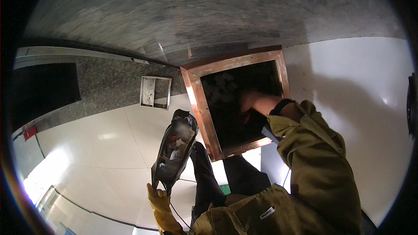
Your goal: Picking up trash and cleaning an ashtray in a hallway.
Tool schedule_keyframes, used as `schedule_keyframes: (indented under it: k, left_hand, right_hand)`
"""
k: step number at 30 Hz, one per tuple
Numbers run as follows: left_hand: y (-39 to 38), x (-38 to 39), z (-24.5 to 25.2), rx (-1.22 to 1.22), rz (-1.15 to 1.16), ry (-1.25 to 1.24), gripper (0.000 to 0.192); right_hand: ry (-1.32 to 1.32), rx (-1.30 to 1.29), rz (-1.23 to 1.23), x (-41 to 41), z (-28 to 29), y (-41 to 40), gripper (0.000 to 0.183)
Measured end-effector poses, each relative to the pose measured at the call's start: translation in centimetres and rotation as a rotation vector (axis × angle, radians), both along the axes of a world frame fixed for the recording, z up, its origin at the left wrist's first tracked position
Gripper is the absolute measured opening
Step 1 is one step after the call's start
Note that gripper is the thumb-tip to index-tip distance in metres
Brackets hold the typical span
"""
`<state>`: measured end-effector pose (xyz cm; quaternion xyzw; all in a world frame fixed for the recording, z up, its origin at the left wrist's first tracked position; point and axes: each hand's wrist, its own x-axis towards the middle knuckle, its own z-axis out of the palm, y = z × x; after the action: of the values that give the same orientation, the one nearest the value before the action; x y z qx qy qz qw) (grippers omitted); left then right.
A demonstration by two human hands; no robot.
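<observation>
My left hand [160, 200], in a yellow rubber glove, grips the near end of a black bag [178, 163]. Its mouth gapes upward, showing mixed debris with pale and reddish scraps. Right of the bag is a square copper-coloured frame [204, 120] around a dark recess. My bare right hand [253, 101] reaches into it from the right, blurred, with a dark band at the wrist. A red thing [245, 118] shows by its fingertips; whether it is held is unclear. Pale, fluffy-looking matter [223, 85] lies dimly in the recess's far left part.
Beyond the frame rises a grey marbled wall [196, 13]. A small metal-framed tray [148, 91] lies to the left by pale floor tiles [114, 140]. At right stands a white panel [362, 81]. My legs [209, 176] are close below the frame; a thin cable [178, 213] runs near the bag.
</observation>
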<state>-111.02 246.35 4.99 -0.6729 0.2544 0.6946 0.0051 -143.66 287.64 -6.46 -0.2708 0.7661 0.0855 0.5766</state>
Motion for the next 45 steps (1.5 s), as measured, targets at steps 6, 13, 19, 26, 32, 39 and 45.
schedule_keyframes:
  k: [6,13,19,26,32,39,45]
  left_hand:
    - [0.6,-0.7,0.6,0.016,-0.014,0.025,0.039]
    - [0.5,-0.8,1.2,0.027,-0.063,0.085,0.047]
    - [1.6,-2.4,1.7,-0.008,-0.047,0.081,0.048]
    - [1.6,-2.3,2.0,-0.011,-0.088,0.121,0.052]
    - [2.0,-4.0,2.5,0.057,-0.184,0.351,0.049]
    - [1.7,-2.9,1.1,0.129,-0.161,0.342,0.045]
    - [1.8,-2.5,0.8,0.189,-0.076,0.420,0.041]
  right_hand:
    - [-0.130,-0.020,0.034,4.4,-2.2,-1.7,0.034]
    - [-0.009,-0.071,-0.015,3.9,-1.5,-1.0,0.033]
    - [0.065,-0.164,0.147,1.5,1.8,-0.1,0.030]
    - [0.001,0.051,-0.307,1.5,8.3,0.8,0.025]
    - [0.097,0.041,-0.250,1.4,19.0,3.7,0.027]
    - [0.254,-0.088,-0.223,6.0,37.2,7.6,0.018]
    - [0.356,-0.005,-0.230,11.3,55.8,2.8,0.014]
